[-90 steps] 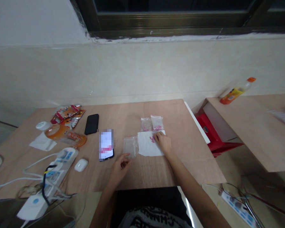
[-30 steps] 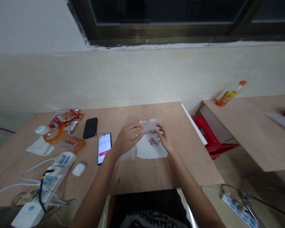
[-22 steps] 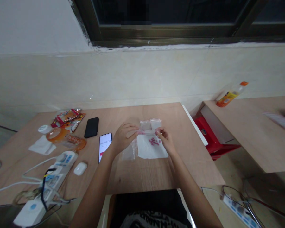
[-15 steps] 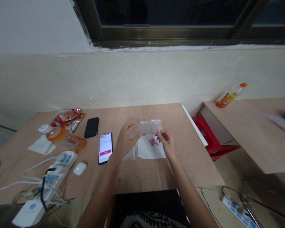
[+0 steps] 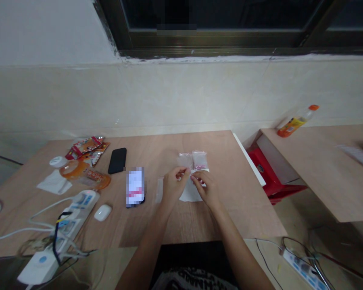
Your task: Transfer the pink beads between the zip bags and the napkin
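Observation:
My left hand [image 5: 174, 183] and my right hand [image 5: 207, 184] are close together over a sheet of white paper [image 5: 190, 195]. Thumb and fingers are pinched on both, the tips almost meeting; whatever is between them is too small to make out. Behind the hands lie two small clear plastic bags, a left bag [image 5: 185, 159] and a right bag [image 5: 200, 159] with something pink along its lower edge. Part of another clear plastic bag [image 5: 159, 189] shows beside my left wrist. My hands cover the middle of the paper.
Left of my hands are a lit phone [image 5: 135, 187], a black phone [image 5: 117, 160], a white earbud case [image 5: 103, 212] and an orange-labelled bottle [image 5: 86, 175]. A power strip [image 5: 69, 225] with cables, snack packets [image 5: 87, 149] and a red stool [image 5: 264, 173] flank the desk.
My left hand has moved right and closed to a pinch; my right hand has come in to meet it. The thin red strand seen in my right hand and the pink pieces on the paper no longer show.

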Motion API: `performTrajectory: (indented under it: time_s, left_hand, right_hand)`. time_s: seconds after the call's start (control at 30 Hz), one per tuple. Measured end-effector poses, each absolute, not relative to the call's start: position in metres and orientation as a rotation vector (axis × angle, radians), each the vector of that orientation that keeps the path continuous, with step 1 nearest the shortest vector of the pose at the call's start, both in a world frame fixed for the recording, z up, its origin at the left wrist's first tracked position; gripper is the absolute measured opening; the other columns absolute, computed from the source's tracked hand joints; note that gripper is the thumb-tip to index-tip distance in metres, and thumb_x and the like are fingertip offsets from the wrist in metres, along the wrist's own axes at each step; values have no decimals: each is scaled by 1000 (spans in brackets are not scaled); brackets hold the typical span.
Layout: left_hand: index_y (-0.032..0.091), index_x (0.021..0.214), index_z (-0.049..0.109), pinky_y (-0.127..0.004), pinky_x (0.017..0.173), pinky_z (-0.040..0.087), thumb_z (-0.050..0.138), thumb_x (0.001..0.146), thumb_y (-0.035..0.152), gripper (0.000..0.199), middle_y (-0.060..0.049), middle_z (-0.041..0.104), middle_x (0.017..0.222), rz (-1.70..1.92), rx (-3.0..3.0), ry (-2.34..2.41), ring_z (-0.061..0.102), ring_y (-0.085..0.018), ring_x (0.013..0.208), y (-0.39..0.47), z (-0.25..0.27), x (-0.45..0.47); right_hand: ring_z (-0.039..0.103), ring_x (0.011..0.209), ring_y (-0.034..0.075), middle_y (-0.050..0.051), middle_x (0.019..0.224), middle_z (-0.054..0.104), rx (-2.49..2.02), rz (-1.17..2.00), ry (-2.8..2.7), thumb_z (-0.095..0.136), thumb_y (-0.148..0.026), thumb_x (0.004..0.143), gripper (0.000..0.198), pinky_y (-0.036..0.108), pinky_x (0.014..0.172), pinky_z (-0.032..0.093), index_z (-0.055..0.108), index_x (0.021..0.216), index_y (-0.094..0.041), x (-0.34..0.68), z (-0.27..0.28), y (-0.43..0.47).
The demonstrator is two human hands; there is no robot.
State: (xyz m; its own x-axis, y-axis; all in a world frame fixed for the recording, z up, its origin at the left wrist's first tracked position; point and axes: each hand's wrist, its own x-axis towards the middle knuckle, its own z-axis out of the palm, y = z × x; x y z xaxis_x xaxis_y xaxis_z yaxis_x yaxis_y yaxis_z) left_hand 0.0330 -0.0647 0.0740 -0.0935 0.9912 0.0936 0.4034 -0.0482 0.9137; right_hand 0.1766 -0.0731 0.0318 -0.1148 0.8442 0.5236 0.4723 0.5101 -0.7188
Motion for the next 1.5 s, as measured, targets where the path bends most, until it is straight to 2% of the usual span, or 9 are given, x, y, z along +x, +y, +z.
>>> performTrajectory:
  time_s: [0.2, 0.57, 0.67, 0.8, 0.97, 1.2, 1.5]
  left_hand:
    - [19, 84, 71, -25, 66, 49, 62, 82, 30, 14, -3, 75, 79, 1069, 1595, 1658, 68, -15, 71, -64, 75, 32]
    - [19, 81, 70, -27, 67, 50, 60, 82, 26, 13, -3, 74, 77, 997, 1669, 1724, 68, -15, 69, -62, 72, 33]
    - [20, 81, 70, -26, 67, 50, 59, 83, 26, 13, -2, 74, 75, 1014, 1678, 1684, 68, -15, 68, -62, 71, 33]
    - [20, 82, 70, -25, 69, 51, 59, 82, 22, 11, -1, 74, 78, 990, 1735, 1575, 67, -14, 71, -64, 75, 34]
    - [21, 80, 68, -27, 72, 49, 58, 83, 21, 10, -1, 71, 77, 937, 1914, 1579, 65, -15, 73, -69, 80, 39]
    - [22, 72, 65, -27, 72, 46, 59, 80, 19, 10, 1, 68, 71, 923, 2039, 1678, 62, -15, 71, -72, 78, 44]
    - [21, 62, 61, -27, 69, 44, 61, 72, 15, 11, 2, 64, 64, 1059, 1930, 1826, 58, -15, 65, -73, 80, 43]
  right_hand:
    - [64, 90, 19, 8, 94, 70, -1074, 389, -1837, 50, -27, 94, 20, 33, 80, 53, 69, 96, -23, 177, 30, -74]
    - [64, 91, 19, 8, 95, 71, -1089, 415, -1861, 50, -26, 94, 21, 34, 81, 52, 70, 95, -23, 178, 27, -75]
    - [64, 83, 18, 7, 92, 70, -1104, 538, -1761, 55, -30, 91, 17, 31, 72, 53, 70, 92, -22, 176, 33, -75]
    - [60, 64, 13, 4, 85, 69, -1154, 750, -1558, 59, -36, 87, 20, 24, 54, 47, 68, 95, -21, 176, 41, -73]
    - [59, 61, 13, 4, 81, 70, -1218, 822, -1478, 59, -40, 86, 23, 23, 51, 43, 69, 88, -19, 178, 44, -68]
    - [56, 59, 13, 2, 70, 66, -1304, 690, -1567, 53, -33, 86, 21, 23, 53, 41, 64, 75, -19, 179, 47, -70]
    - [56, 54, 12, 1, 66, 64, -1446, 457, -1607, 53, -30, 82, 18, 22, 54, 41, 61, 70, -20, 187, 51, -69]
